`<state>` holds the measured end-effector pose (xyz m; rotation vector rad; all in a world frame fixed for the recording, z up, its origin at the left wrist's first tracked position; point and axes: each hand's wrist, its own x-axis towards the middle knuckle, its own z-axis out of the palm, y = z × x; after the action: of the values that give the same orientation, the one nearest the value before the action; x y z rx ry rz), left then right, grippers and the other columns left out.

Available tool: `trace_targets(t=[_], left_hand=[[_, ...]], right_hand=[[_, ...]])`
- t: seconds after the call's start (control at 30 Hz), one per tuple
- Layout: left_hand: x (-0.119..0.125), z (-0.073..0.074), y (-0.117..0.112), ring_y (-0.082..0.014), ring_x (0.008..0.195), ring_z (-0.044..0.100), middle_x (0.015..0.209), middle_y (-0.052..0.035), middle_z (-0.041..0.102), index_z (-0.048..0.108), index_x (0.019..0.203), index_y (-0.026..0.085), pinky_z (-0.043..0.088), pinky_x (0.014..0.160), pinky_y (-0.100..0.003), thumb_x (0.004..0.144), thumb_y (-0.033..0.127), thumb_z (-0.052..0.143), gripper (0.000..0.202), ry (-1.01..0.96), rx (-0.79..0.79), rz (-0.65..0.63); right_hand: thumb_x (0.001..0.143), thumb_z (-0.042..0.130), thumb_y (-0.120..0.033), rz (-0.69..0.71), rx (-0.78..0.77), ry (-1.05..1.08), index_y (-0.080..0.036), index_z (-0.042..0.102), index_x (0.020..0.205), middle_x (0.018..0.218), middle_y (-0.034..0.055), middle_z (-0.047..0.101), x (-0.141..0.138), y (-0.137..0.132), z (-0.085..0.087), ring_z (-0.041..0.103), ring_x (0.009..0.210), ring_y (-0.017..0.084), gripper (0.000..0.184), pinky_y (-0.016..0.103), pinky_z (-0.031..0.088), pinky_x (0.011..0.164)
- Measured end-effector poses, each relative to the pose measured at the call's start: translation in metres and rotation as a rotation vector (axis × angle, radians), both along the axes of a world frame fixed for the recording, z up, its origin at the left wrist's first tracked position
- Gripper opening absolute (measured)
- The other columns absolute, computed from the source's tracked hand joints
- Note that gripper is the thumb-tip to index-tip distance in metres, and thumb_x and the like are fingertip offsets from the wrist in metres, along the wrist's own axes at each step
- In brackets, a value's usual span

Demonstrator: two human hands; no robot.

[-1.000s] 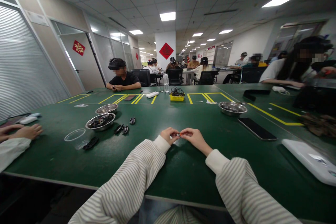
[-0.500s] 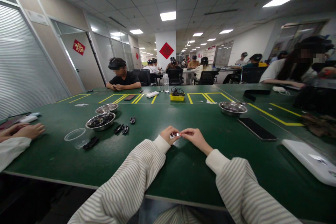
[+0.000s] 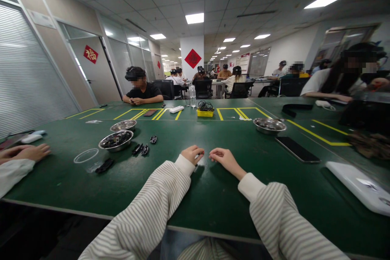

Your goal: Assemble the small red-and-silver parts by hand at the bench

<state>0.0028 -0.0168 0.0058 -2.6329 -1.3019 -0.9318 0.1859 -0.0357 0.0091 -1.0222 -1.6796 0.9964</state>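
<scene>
Green table [image 3: 213, 207]: close work is being done over its near side.
Left hand [image 3: 191, 154]: a small dark part [image 3: 197, 155] seems to be being pinched; its kind cannot be told.
Right hand [image 3: 224, 158]: fingertips are being held together, apart from the left hand; whether anything is being gripped cannot be told.
Pinch: lightness is likely being called for, so nothing tiny is being dropped.
Shiny black pieces [image 3: 145, 150]: not being touched, near the filled metal bowl [image 3: 117, 148].
</scene>
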Motion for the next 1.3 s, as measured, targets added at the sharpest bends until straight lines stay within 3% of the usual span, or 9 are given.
trace_targets(t=[0.2, 0.37, 0.53, 0.7, 0.9, 1.0, 1.13, 1.3], left_hand=[[-0.05, 0.013, 0.027, -0.0141, 0.079, 0.052, 0.085, -0.0024, 0.054, 0.06, 0.09, 0.026, 0.039, 0.061, -0.021, 0.074, 0.028, 0.047, 0.021, 0.169, -0.164, 0.495], [-0.088, 0.012, 0.042, -0.0142, 0.08, 0.053, 0.09, -0.0024, 0.052, 0.059, 0.094, 0.028, 0.039, 0.061, -0.02, 0.075, 0.031, 0.044, 0.025, 0.304, -0.293, 0.665], [-0.101, 0.006, 0.049, -0.0147, 0.081, 0.053, 0.09, -0.0031, 0.051, 0.059, 0.095, 0.028, 0.04, 0.065, -0.02, 0.076, 0.032, 0.042, 0.026, 0.366, -0.351, 0.676], [-0.103, 0.001, 0.054, -0.0155, 0.084, 0.053, 0.093, -0.0034, 0.052, 0.056, 0.1, 0.028, 0.04, 0.067, -0.021, 0.074, 0.032, 0.044, 0.029, 0.294, -0.377, 0.718], [-0.111, -0.003, 0.058, -0.02, 0.092, 0.05, 0.101, -0.0078, 0.053, 0.048, 0.11, 0.021, 0.038, 0.075, -0.025, 0.07, 0.03, 0.047, 0.041, 0.247, -0.427, 0.807], [-0.111, -0.004, 0.056, -0.0232, 0.097, 0.045, 0.106, -0.008, 0.05, 0.05, 0.107, 0.02, 0.037, 0.078, -0.029, 0.069, 0.032, 0.048, 0.041, 0.243, -0.367, 0.83], [-0.105, -0.005, 0.05, -0.0247, 0.105, 0.033, 0.111, -0.0035, 0.049, 0.052, 0.105, 0.023, 0.032, 0.084, -0.032, 0.068, 0.036, 0.049, 0.039, 0.235, -0.229, 0.71], [-0.094, -0.006, 0.043, -0.0256, 0.106, 0.029, 0.106, -0.0007, 0.053, 0.056, 0.1, 0.026, 0.027, 0.087, -0.038, 0.069, 0.036, 0.049, 0.033, 0.195, -0.191, 0.571]], right_hand=[[0.066, 0.053, -0.027, -0.017, -0.015, -0.043, -0.012, 0.058, 0.074, 0.066, 0.0058, 0.062, 0.005, 0.001, -0.001, 0.056, 0.055, 0.012, 0.018, 0.022, 0.043, 0.052], [0.065, 0.053, -0.027, -0.019, -0.017, -0.066, -0.012, 0.058, 0.074, 0.066, 0.0052, 0.063, 0.006, 0.002, -0.004, 0.056, 0.054, 0.011, 0.018, 0.022, 0.043, 0.051], [0.065, 0.053, -0.026, -0.02, -0.019, -0.075, -0.012, 0.059, 0.074, 0.065, 0.0048, 0.062, 0.007, 0.004, -0.007, 0.055, 0.053, 0.01, 0.018, 0.021, 0.043, 0.052], [0.065, 0.053, -0.026, -0.022, -0.033, -0.08, -0.012, 0.059, 0.074, 0.064, 0.0044, 0.062, 0.008, 0.002, -0.005, 0.054, 0.051, 0.01, 0.018, 0.021, 0.042, 0.051], [0.065, 0.053, -0.026, -0.01, -0.04, -0.092, -0.012, 0.059, 0.074, 0.063, 0.0043, 0.062, 0.007, 0.001, -0.003, 0.054, 0.051, 0.01, 0.018, 0.022, 0.043, 0.053], [0.065, 0.054, -0.025, 0.005, -0.048, -0.105, -0.012, 0.059, 0.074, 0.063, 0.0044, 0.062, 0.007, 0.001, -0.003, 0.054, 0.051, 0.01, 0.018, 0.022, 0.043, 0.054], [0.065, 0.053, -0.024, 0.008, -0.039, -0.118, -0.011, 0.059, 0.075, 0.064, 0.0048, 0.062, 0.007, 0.001, -0.003, 0.054, 0.051, 0.01, 0.017, 0.022, 0.043, 0.054], [0.066, 0.052, -0.023, 0.014, -0.027, -0.128, -0.011, 0.059, 0.075, 0.064, 0.0044, 0.062, 0.006, 0.001, -0.004, 0.054, 0.05, 0.01, 0.017, 0.022, 0.043, 0.054]])
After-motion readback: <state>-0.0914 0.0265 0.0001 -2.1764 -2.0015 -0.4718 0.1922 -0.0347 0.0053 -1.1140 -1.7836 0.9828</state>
